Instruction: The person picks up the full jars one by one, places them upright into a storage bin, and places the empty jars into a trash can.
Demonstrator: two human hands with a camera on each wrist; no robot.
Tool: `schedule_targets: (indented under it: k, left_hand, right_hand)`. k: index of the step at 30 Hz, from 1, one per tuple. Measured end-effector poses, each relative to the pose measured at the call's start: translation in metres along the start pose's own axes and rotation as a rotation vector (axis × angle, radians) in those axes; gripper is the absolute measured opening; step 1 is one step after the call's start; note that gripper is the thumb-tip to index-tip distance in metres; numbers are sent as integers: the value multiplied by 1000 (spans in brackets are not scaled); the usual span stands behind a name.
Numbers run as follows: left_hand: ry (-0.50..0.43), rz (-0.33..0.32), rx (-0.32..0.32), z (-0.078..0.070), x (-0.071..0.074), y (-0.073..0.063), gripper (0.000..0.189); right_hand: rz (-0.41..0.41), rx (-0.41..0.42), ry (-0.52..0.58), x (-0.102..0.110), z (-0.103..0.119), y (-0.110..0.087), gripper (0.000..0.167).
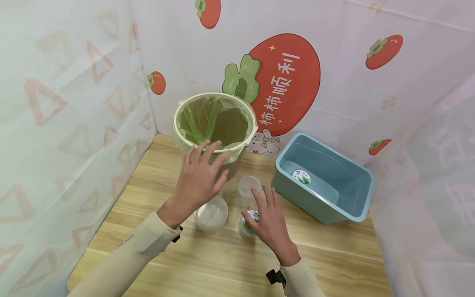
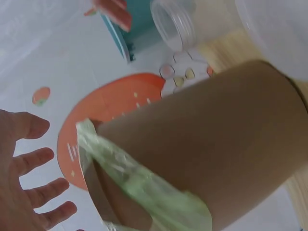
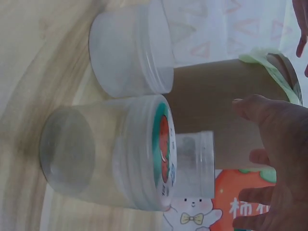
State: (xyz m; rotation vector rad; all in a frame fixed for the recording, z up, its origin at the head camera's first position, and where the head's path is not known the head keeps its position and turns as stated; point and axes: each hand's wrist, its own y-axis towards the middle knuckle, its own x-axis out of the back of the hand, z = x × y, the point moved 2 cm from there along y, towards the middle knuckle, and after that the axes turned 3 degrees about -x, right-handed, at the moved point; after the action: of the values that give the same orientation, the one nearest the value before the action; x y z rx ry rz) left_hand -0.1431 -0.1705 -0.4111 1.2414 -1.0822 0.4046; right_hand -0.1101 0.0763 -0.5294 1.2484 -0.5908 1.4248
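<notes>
My left hand (image 1: 198,175) hovers with spread fingers in front of a brown bin (image 2: 202,144) lined with a green plastic bag (image 1: 219,121). It holds nothing. My right hand (image 1: 271,222), its fingers also spread and holding nothing, is above and beside a clear jar (image 3: 91,154) whose lid carries a printed label (image 1: 252,220). Behind that jar stands a clear open-topped jar (image 1: 245,198), partly covered by the right fingertips in the head view. A wide clear tub (image 1: 210,213) stands on the table below the left hand. In the right wrist view, the hand is apart from the labelled jar.
A blue rectangular basin (image 1: 323,198) with a round sticker stands on the right of the wooden table (image 1: 208,264). Printed cloth walls (image 1: 341,82) close off the back and both sides. The bin is at the back left, near the wall.
</notes>
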Motion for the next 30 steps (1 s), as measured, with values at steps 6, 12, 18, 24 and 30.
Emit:
schedule_targets:
  k: [6,12,18,24,30]
  left_hand:
    - [-16,-3,76,35,7,4,48]
    - [-23,-12,130,68,8,6,49]
    - [-85,32,127,87,-1,8,48]
    - [-135,83,93,93,-14,6,47]
    - [-190,105,110,96,-23,4,46]
  right_hand:
    - [7,1,7,-7,6,-8,82]
    - [82,-27,40,-13,13,-15,81]
    - [90,-22,23,-20,16,-24,81]
    - [113,-16,10,-25,16,-33,81]
    - [85,15,-32,-29,15,-38,79]
